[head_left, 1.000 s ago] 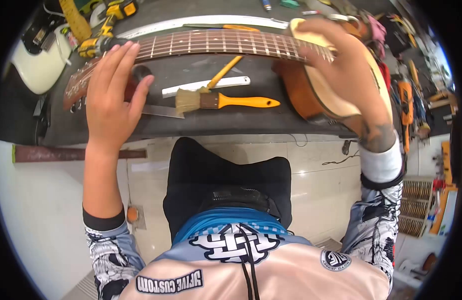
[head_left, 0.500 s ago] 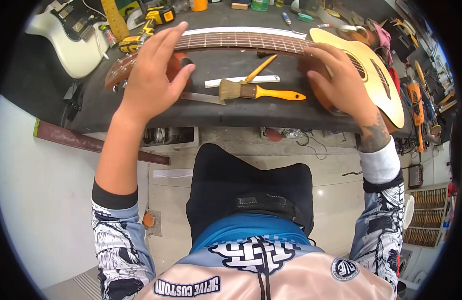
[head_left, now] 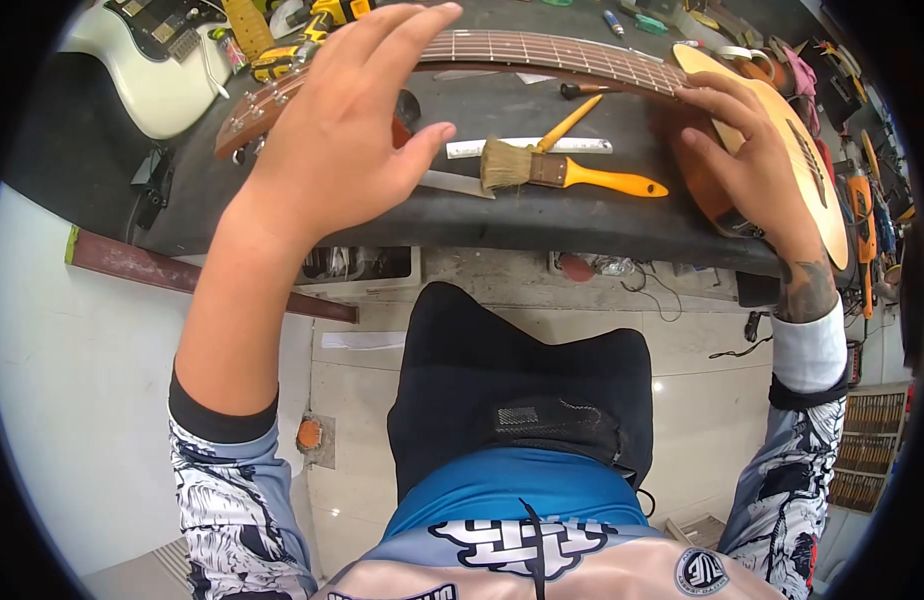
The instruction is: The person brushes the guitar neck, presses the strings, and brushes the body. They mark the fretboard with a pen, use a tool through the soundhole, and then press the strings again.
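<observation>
An acoustic guitar with a pale top [head_left: 832, 185] lies along the bench, its dark fretboard [head_left: 562, 55] arching across the view and its headstock [head_left: 257, 110] at the left. My left hand [head_left: 342, 140] hovers over the neck near the headstock, fingers stretched and thumb apart, hiding part of the neck. My right hand [head_left: 747, 155] is at the end of the fretboard by the body, fingers extended and thumb spread. Between the hands lie a flat brush [head_left: 612, 181] with a yellow handle, a thinner wooden handle [head_left: 570, 123] and a white ruler-like strip [head_left: 592, 146].
A white electric guitar body [head_left: 167, 95] lies at the far left beside a yellow drill [head_left: 287, 60]. On the right are tape rolls [head_left: 747, 58] and an orange power tool [head_left: 863, 215]. Below the bench edge, a bin [head_left: 367, 268] stands on the tiled floor.
The view has shifted, so the bench things sit further right. My left hand looks larger and has risen toward the camera. Both hands stay spread over the guitar.
</observation>
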The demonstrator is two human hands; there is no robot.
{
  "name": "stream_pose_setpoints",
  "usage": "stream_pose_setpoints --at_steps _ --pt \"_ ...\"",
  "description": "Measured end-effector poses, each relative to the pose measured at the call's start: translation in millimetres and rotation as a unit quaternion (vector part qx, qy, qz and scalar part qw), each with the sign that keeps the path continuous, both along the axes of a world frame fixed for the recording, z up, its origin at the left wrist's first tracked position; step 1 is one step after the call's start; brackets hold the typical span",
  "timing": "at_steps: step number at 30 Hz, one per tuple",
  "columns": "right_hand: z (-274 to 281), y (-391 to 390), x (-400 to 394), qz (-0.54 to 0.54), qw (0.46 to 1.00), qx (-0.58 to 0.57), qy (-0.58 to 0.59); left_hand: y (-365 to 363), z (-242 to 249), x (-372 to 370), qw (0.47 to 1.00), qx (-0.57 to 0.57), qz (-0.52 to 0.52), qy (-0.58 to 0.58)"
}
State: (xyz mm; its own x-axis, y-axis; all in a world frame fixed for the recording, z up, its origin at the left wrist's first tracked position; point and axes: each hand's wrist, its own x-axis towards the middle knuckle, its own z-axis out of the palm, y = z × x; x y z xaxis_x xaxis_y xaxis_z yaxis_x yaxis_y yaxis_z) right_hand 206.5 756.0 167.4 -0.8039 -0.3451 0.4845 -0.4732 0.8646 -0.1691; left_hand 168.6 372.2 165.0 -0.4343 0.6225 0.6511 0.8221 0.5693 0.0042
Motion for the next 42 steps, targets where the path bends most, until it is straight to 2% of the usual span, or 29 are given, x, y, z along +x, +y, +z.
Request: stream_pose_setpoints --at_steps 2,11,14,42 --pt "0 0 1 -0.011 1.000 0.003 0.006 4 -1 -5 1.000 -0.003 -0.003 -0.001" --pt "1 7 -2 -0.009 1.000 0.022 0.019 39 -15 -3 0.988 -0.068 0.129 0.044" --pt "0 8 -3 -0.010 0.999 0.024 0.023 43 -13 -2 0.987 -0.069 0.141 0.026" --pt "-7 8 -2 -0.015 0.999 0.034 0.038 39 -21 -9 0.990 -0.049 0.116 0.060"
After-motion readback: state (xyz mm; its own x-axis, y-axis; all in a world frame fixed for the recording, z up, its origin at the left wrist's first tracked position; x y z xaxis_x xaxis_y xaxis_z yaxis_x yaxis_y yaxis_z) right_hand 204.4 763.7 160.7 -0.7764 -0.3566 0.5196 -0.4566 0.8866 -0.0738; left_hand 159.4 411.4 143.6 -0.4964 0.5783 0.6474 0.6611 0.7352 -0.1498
